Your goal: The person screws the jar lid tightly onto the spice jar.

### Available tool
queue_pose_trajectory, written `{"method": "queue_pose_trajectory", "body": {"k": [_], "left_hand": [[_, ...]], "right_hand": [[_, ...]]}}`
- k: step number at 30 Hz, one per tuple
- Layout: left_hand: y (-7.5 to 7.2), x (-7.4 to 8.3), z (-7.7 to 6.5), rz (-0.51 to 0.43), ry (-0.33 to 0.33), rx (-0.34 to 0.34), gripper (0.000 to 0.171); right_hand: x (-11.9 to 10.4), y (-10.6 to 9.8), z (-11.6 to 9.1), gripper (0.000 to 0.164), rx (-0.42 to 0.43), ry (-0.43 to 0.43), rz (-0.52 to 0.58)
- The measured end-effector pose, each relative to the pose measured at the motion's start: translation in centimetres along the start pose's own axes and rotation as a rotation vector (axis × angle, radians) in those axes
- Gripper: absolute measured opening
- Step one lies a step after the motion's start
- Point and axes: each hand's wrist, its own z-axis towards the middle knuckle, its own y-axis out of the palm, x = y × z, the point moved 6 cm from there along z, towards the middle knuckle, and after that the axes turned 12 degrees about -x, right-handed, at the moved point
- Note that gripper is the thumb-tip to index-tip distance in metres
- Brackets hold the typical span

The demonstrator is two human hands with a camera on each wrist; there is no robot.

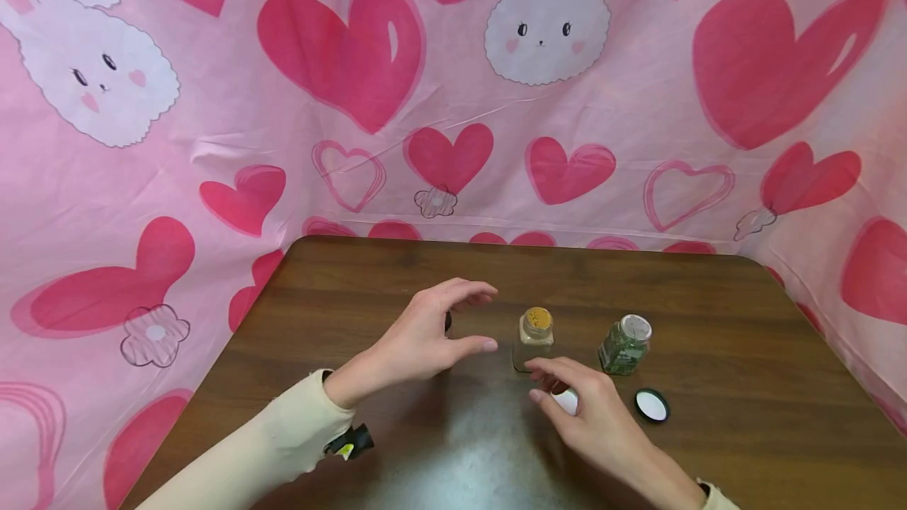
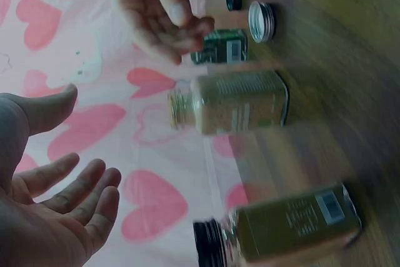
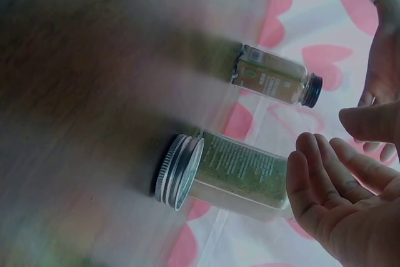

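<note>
An uncapped glass spice jar (image 1: 533, 346) with a yellow-brown top stands between my hands. To its left my left hand (image 1: 434, 330) hovers with fingers apart, holding nothing. A capped jar with a black lid (image 2: 209, 243) is mostly hidden behind that hand in the head view; the left wrist view shows its brown contents (image 2: 294, 226). My right hand (image 1: 591, 408) is just in front of the uncapped jar, fingers loosely bent and holding nothing. Partly behind it lies a lid (image 1: 567, 400), its white inside up; its ridged rim (image 3: 179, 172) shows in the right wrist view.
Right of the uncapped jar stands a glass jar of green herbs (image 1: 625, 346), with a pale top and no lid on. In front of it a black lid (image 1: 652, 405) lies white side up. Behind the brown wooden table (image 1: 751, 352) hangs pink heart-patterned cloth (image 1: 453, 93).
</note>
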Motion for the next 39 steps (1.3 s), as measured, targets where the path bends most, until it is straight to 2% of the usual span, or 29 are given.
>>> {"method": "queue_pose_trajectory", "body": {"k": [5, 9, 18, 29, 39], "left_hand": [[1.0, 0.6, 0.8, -0.036, 0.026, -0.033, 0.055], [1.7, 0.8, 1.1, -0.055, 0.022, -0.056, 0.054], [2.8, 0.7, 1.5, -0.061, -0.060, -0.058, 0.051], [4.4, -0.4, 1.6, -0.076, -0.147, -0.072, 0.040], [5.6, -1.2, 1.7, -0.086, -0.187, -0.096, 0.040]], "right_hand": [[0.0, -0.2, 0.0, 0.042, 0.014, -0.001, -0.010], [0.0, -0.4, -0.1, 0.042, 0.020, 0.001, -0.023], [0.5, -0.9, -0.6, 0.040, 0.026, 0.049, -0.030], [1.4, -1.1, -1.2, 0.036, 0.004, 0.121, -0.001], [1.9, -1.5, -1.6, 0.035, 0.008, 0.103, -0.009]]}}
